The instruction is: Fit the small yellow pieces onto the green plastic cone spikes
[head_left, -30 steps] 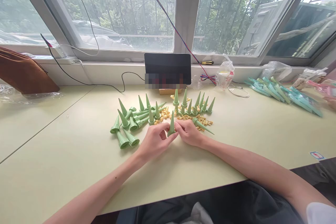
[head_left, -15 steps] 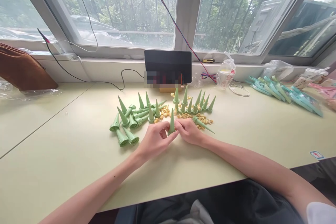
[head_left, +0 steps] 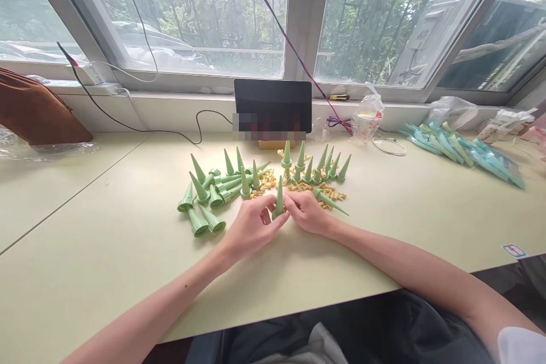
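Item one: a pale green plastic cone spike (head_left: 279,202), upright, tip up, held just above the pale yellow-green bench (head_left: 106,250) at its middle. We have our left hand (head_left: 251,227) on its left side and our right hand (head_left: 307,211) on its right side; the grip of each hand is closed on the base of this spike, thumbs and forefingers meeting around it.

Item two: a loose heap of like green cone spikes (head_left: 213,190), lying on their sides and partly propped, on the bench to the left of the hands and behind them.

Item three: a cluster of green cone spikes standing upright (head_left: 315,168), tips up, behind the right hand.

Item four: one green spike lying flat (head_left: 329,201), just beside the right hand, tip pointing right.

Item five: small yellow plastic pieces (head_left: 307,186), scattered on the bench between and under the two groups of spikes; we cannot tell their exact shape.

Item six: a dark tablet screen (head_left: 273,103), propped upright against the window sill at the far edge of the bench.

Item seven: a row of teal plastic parts in clear wrapping (head_left: 460,151), well apart on the far right.

Item eight: a brown bag (head_left: 38,114), far left, by the window.

Item nine: a clear plastic bag (head_left: 369,116) right of the tablet.
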Action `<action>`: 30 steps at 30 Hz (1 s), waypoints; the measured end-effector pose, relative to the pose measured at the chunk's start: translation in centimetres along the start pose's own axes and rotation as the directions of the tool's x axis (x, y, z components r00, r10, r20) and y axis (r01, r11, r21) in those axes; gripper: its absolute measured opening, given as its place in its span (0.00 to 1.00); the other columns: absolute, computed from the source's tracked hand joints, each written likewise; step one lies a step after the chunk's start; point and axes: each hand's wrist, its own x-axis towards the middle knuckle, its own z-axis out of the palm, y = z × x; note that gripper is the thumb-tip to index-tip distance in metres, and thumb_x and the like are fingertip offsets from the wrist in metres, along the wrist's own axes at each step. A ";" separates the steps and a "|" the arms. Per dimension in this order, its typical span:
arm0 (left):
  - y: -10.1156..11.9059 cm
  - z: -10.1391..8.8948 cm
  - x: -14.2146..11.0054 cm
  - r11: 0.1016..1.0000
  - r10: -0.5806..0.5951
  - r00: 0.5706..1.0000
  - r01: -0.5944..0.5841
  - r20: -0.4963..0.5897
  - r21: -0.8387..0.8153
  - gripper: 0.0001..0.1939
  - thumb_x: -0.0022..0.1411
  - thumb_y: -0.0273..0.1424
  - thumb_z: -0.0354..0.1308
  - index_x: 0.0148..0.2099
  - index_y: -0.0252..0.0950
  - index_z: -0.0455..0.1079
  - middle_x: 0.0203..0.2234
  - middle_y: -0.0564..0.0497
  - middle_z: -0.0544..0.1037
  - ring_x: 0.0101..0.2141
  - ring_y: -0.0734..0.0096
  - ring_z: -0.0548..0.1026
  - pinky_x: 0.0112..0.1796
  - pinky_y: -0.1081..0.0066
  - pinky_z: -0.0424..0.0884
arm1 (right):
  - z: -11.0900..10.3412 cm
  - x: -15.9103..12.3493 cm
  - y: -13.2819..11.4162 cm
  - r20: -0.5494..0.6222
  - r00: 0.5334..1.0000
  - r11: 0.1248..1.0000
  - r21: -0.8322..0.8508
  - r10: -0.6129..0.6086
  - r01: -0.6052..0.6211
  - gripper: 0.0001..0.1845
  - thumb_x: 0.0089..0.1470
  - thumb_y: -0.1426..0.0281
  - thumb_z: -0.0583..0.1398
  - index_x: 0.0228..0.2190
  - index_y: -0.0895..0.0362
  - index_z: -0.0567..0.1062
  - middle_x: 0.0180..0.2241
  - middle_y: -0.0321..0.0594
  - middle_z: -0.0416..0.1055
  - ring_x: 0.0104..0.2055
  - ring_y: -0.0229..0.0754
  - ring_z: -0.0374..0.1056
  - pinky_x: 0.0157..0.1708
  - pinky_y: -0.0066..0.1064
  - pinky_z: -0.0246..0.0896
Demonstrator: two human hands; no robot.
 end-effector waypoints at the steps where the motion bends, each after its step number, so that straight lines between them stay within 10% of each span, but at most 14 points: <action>1: -0.1 0.0 0.0 1.000 0.012 1.000 -0.012 -0.003 0.022 0.12 0.60 0.39 0.57 0.33 0.34 0.68 0.20 0.56 0.67 0.19 0.79 0.63 0.22 0.75 0.60 | 0.0 0.0 0.0 0.007 1.000 1.000 -0.001 -0.001 0.001 0.21 0.64 0.66 0.46 0.20 0.58 0.61 0.20 0.32 0.58 0.22 0.32 0.54 0.25 0.26 0.48; 30: -0.5 0.1 0.1 0.981 0.161 0.987 -0.157 -0.028 0.112 0.10 0.61 0.32 0.58 0.30 0.35 0.63 0.21 0.57 0.66 0.21 0.78 0.64 0.25 0.76 0.61 | 0.0 0.0 0.2 0.022 1.000 1.000 -0.019 -0.014 0.014 0.20 0.64 0.68 0.47 0.20 0.58 0.63 0.19 0.32 0.59 0.21 0.32 0.54 0.24 0.26 0.49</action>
